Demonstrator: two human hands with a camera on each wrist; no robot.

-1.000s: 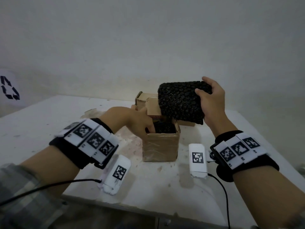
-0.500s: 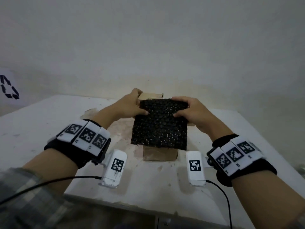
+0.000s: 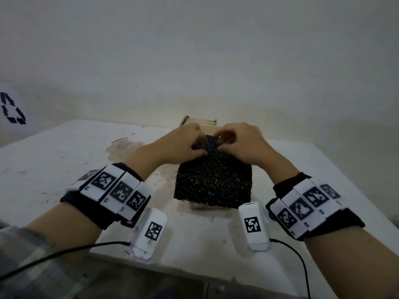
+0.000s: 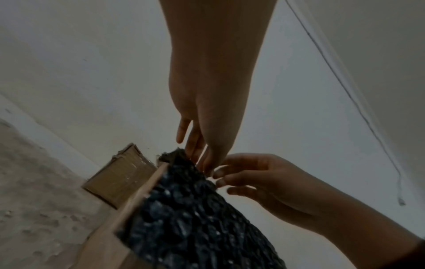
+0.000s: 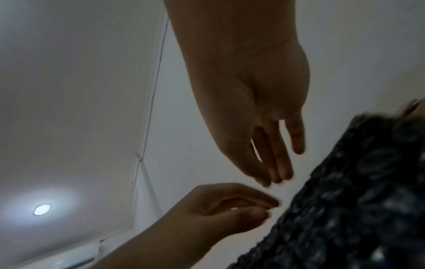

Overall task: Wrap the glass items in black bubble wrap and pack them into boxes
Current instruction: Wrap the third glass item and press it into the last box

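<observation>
Both hands are up at the far edge of the square sheet of black bubble wrap (image 3: pixel 212 180), which lies draped over the open brown cardboard box (image 3: pixel 208 205) on the stained white table (image 3: pixel 54 160) — only a sliver of the box's front wall peeks out beneath the sheet's near edge. The left hand (image 3: pixel 185 143) sits at the sheet's far left corner, fingers curled down onto the wrap, and the right hand (image 3: pixel 241 141) meets it from the other side, fingertips bent in over the same far edge. From the head view it reads as a two-handed pinch; the wrist cameras are dim and blurred, showing fingers close to the bubbled surface, so how firm the hold is I can't quite say.

No glass is visible right now: whatever is in the box is hidden under the sheet. A second closed brown cardboard box (image 3: pixel 199 121) sits behind the hands, near the wall.

The step, as I judge it, is padding — the wrap is being folded or tucked over the box's contents as a top layer. Next move calls for pushing that far edge down inside the rim, then working round the sides so the sheet sinks in flat. Gentle pressure only, since glass may lie underneath, and the box is light enough to skid if shoved.
</observation>
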